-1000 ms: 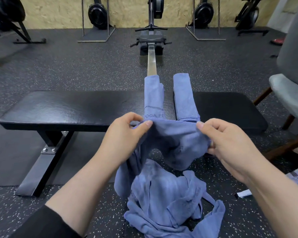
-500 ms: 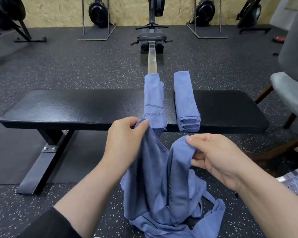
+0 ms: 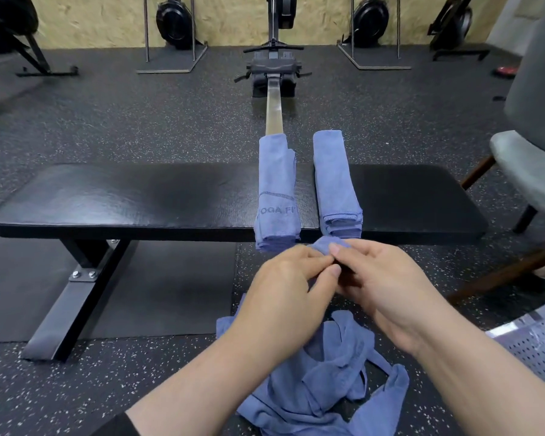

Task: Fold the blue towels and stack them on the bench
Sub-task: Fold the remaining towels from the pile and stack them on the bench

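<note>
Both forearms reach forward and converge, the left hand [image 3: 288,291] and right hand [image 3: 387,287] meeting fingertip to fingertip at centre, fingers curled inward and pinched closed, knuckles facing up.

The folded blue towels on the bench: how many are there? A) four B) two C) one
B: one folded towel with lettering and a second folded towel lie side by side across the black bench; the other blue cloth is off the bench.
</note>
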